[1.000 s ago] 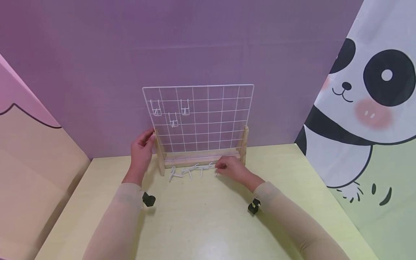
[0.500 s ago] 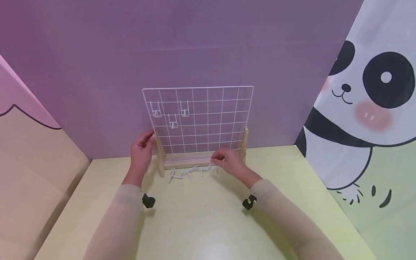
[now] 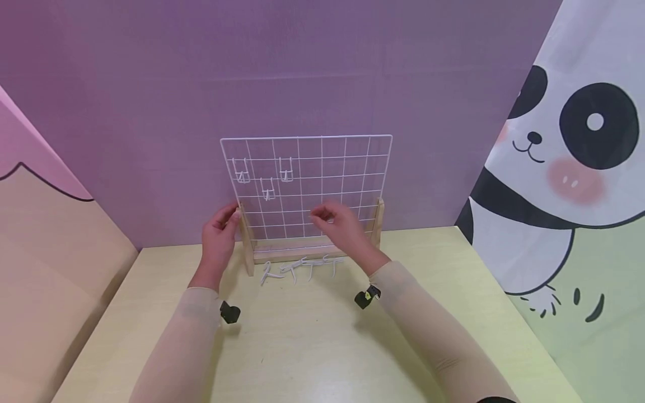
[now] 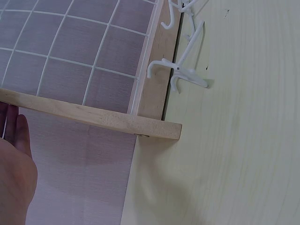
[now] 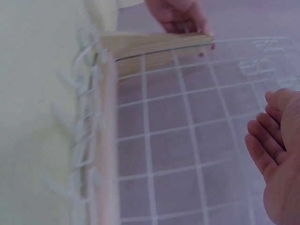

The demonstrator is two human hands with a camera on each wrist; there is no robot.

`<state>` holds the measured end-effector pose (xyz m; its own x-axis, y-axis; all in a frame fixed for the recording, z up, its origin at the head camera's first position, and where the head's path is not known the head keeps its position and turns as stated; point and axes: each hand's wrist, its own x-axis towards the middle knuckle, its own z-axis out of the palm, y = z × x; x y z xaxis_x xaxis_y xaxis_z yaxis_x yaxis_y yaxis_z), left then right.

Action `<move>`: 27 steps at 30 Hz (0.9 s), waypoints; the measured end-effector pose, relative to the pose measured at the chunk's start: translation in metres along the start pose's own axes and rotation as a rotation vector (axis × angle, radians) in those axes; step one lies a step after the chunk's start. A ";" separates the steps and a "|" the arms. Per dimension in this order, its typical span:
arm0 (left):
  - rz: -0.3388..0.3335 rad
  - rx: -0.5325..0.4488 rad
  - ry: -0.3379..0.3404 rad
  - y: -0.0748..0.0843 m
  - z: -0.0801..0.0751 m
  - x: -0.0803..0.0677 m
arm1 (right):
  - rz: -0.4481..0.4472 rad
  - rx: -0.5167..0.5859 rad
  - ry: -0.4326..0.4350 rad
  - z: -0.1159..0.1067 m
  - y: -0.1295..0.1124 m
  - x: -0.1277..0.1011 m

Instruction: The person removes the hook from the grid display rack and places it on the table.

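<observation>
A white wire grid panel [image 3: 322,162] stands upright in a wooden stand [image 3: 248,240]. Three white hooks [image 3: 268,193] hang on its upper left part. My left hand [image 3: 220,229] holds the top of the left post, thumb in front and fingers behind. My right hand [image 3: 339,221] is raised before the lower middle of the grid, fingers curled and thumb close to the index finger. In the right wrist view, white wire shows just past that thumb; I cannot tell whether the hand holds a hook. Several more hooks [image 4: 180,72] lie along the base.
A pale wooden table [image 3: 302,347] extends in front of the stand. Behind it hangs a purple cloth [image 3: 322,67]. A panda picture [image 3: 569,184] covers the right side, and a beige and pink panel [image 3: 55,252] stands on the left.
My right hand has risen from the hooks on the table and moved left, up in front of the grid. The left hand stays on the post.
</observation>
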<state>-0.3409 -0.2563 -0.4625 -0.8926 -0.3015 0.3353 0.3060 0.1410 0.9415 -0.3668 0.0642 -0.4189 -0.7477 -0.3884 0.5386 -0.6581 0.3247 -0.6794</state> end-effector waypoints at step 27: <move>0.011 -0.023 -0.008 0.000 0.000 0.001 | -0.291 0.036 0.164 0.013 -0.059 0.065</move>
<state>-0.3417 -0.2563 -0.4626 -0.8917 -0.2923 0.3455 0.3233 0.1229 0.9383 -0.3749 0.0085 -0.3502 -0.5355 -0.3156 0.7834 -0.8445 0.1891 -0.5011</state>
